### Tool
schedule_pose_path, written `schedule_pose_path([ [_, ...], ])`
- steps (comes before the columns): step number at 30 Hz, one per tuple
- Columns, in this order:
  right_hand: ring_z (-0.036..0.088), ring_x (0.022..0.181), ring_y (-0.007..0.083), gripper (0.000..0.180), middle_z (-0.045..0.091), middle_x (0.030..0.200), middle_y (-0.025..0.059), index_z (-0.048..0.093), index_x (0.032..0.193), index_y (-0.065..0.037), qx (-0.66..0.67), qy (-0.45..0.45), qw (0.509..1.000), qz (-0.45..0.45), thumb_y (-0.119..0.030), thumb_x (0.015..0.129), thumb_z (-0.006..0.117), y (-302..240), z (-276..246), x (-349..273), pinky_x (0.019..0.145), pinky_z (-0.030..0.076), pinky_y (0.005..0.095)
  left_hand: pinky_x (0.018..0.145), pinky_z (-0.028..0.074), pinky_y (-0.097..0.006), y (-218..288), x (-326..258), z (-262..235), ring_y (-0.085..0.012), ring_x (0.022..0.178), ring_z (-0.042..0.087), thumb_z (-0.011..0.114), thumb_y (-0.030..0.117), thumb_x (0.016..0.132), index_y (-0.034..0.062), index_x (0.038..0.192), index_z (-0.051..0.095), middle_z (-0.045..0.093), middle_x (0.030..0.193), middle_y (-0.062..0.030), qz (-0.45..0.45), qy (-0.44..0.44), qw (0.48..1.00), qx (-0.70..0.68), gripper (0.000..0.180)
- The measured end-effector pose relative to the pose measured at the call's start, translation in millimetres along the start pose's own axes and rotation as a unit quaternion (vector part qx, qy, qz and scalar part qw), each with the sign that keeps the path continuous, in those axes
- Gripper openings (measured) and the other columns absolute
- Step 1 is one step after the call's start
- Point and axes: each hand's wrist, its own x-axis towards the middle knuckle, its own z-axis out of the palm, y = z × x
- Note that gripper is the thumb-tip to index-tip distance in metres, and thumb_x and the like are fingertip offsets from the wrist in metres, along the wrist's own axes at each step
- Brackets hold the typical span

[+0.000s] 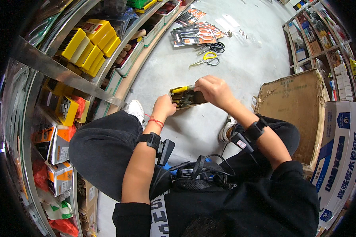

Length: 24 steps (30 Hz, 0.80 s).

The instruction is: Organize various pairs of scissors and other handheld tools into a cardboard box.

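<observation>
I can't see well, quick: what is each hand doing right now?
Left hand: closed, holding the left end of the small box.
Right hand: fingers curled on the box's top edge, by the yellow-handled tool.

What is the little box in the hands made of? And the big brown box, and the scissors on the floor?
The small box, held by the left hand and right hand, looks like thin cardboard: tan edges, flat folded walls. The big brown box is matte cardboard with frayed, torn edges. The scissors seem to have shiny metal blades and smooth yellow, probably plastic, handles.
</observation>
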Motion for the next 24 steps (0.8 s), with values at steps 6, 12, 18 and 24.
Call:
schedule_pose_path([
  [6, 0.052, 0.058, 0.0222, 0.005, 0.051, 0.06, 0.0068, 0.048, 0.062, -0.006, -0.041, -0.056, 0.996, 0.059, -0.005, 0.06, 0.052, 22, 50, -17, 0.052, 0.043, 0.0306, 0.063, 0.042, -0.035, 5, 1, 3, -0.0325, 0.068, 0.054, 0.058, 0.018, 0.062, -0.0044, 0.068, 0.056, 0.053, 0.067, -0.0228, 0.023, 0.021, 1.0, -0.002, 0.023],
  [12, 0.052, 0.065, 0.0259, 0.006, 0.052, 0.064, 0.0091, 0.045, 0.063, -0.004, 0.044, -0.102, 0.989, 0.095, -0.004, 0.06, 0.051, 28, 62, -2, 0.058, 0.042, 0.034, 0.061, 0.042, -0.037, -4, 4, 0, -0.0336, 0.067, 0.053, 0.057, 0.018, 0.063, -0.0043, 0.066, 0.055, 0.053, 0.065, -0.0226, 0.003, 0.039, 0.999, -0.013, 0.022],
  [18, 0.052, 0.068, 0.028, 0.012, 0.052, 0.067, 0.0119, 0.048, 0.065, -0.003, 0.077, -0.174, 0.975, 0.116, -0.011, 0.061, 0.055, 57, 64, -15, 0.06, 0.042, 0.0356, 0.057, 0.041, -0.038, -4, 10, 5, -0.035, 0.063, 0.052, 0.055, 0.017, 0.064, -0.0052, 0.064, 0.054, 0.051, 0.062, -0.0234, 0.043, 0.061, 0.997, -0.004, 0.023],
  [24, 0.051, 0.054, 0.0291, 0.021, 0.052, 0.059, 0.0133, 0.051, 0.063, -0.003, 0.039, 0.023, 0.949, 0.31, -0.023, 0.067, 0.055, 140, 30, -19, 0.05, 0.042, 0.0341, 0.056, 0.039, -0.04, 3, 7, -2, -0.0383, 0.062, 0.049, 0.052, 0.014, 0.066, -0.0055, 0.062, 0.052, 0.049, 0.061, -0.0241, 0.021, 0.008, 1.0, -0.014, 0.02],
])
